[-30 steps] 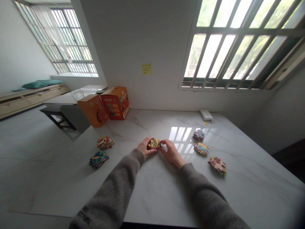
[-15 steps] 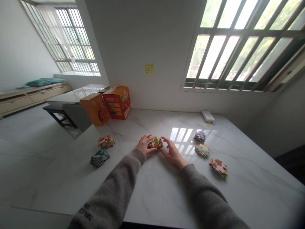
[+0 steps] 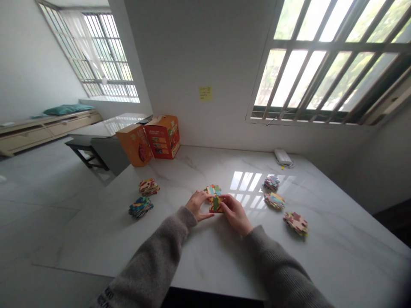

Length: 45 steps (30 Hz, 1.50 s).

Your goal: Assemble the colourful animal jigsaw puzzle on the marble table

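A green, red and yellow puzzle piece point(image 3: 216, 205) is between my hands at the middle of the table. My right hand point(image 3: 236, 214) pinches its right side with thumb and fingers. My left hand point(image 3: 197, 206) curves round its left side, fingertips at the upper edge and thumb at the lower edge. Just beyond it lies a stack of puzzle pieces point(image 3: 214, 189) with a light blue and orange top, partly hidden by the held piece and my left fingers. Whether the held piece is single or several together is too small to tell.
To the left lie a red and cream puzzle stack point(image 3: 149, 187) and a blue-green one point(image 3: 140, 207). On the right are a purplish stack point(image 3: 271, 182), a pastel stack point(image 3: 274, 201) and a pink-brown stack point(image 3: 296, 223). An orange box point(image 3: 162, 137) and a white power strip point(image 3: 282, 157) stand near the wall.
The green, red and yellow piece has come off the middle stack toward me, uncovering the light blue and orange top. My right hand has closed on it. The view has shifted slightly.
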Motion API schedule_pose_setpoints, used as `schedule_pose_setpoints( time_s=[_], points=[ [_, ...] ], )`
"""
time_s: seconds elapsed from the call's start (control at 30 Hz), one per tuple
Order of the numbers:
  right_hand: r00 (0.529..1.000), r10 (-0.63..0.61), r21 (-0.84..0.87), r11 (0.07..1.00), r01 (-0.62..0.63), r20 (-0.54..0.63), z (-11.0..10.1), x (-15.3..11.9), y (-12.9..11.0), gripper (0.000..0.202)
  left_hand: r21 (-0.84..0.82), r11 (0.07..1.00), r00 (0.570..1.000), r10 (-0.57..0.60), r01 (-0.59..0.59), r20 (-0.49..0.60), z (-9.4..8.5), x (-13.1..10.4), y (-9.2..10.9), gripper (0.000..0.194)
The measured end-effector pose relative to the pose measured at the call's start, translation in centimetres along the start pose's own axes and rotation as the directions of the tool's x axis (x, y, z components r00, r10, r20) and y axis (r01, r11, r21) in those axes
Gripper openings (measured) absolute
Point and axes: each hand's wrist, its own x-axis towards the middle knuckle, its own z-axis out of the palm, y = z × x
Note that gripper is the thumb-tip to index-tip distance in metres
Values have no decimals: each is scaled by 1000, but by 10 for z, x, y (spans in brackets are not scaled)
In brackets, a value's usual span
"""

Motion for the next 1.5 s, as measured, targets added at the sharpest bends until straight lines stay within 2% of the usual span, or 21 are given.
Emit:
schedule_pose_setpoints(
  time_s=[0.13,0.23,0.4,0.5,0.6,0.7,0.77,0.87,1.0,1.07,1.17,1.23,1.33,1.4,1.5],
  points=[
    [1000,-7,-162,987,3,-26,-1,-2,3,33,37,999,999,-37,37,-8,7,-10,-1,57],
    [1000,-3,-246,969,7,15,-1,-5,4,30,39,997,998,-59,59,10,8,-17,-2,52],
    [998,-34,-337,940,51,54,2,-9,5,26,40,994,994,-99,97,46,2,-23,-3,52],
    [995,-56,-418,905,87,86,3,-11,5,25,97,984,981,-158,147,116,-6,-25,-5,56],
    [974,-190,-533,815,227,123,4,-12,1,23,205,949,939,-280,239,202,-15,-27,-3,64],
    [904,-393,-650,645,403,171,3,-7,-5,33,276,909,895,-378,311,237,-24,-28,2,67],
    [869,-459,-717,541,440,187,4,2,-7,39,284,900,879,-404,331,253,-29,-27,6,64],
    [863,-461,-793,438,423,205,7,20,0,37,287,895,873,-415,341,256,-32,-25,9,59],
    [913,-345,-847,398,353,219,4,40,18,29,283,892,869,-425,353,255,-33,-23,9,58],
    [938,-303,-873,396,286,170,-3,47,24,25,277,884,861,-444,376,249,-34,-22,7,57],
    [956,-292,-912,382,151,36,-16,54,29,23,269,866,861,-475,421,183,-34,-20,3,56],
    [956,-294,-924,371,97,-18,-24,58,31,23,267,857,859,-490,442,150,-34,-20,1,56],
    [950,-311,-922,374,98,-25,-31,60,33,24,269,854,861,-491,445,133,-31,-20,-4,57],
    [933,-359,-917,376,132,-13,-32,59,33,27,239,877,889,-449,418,94,-30,-20,-9,57],
    [885,-466,-900,391,195,-11,-29,51,24,30,134,934,943,-327,332,-55,-30,-19,-15,55]
  ],
)
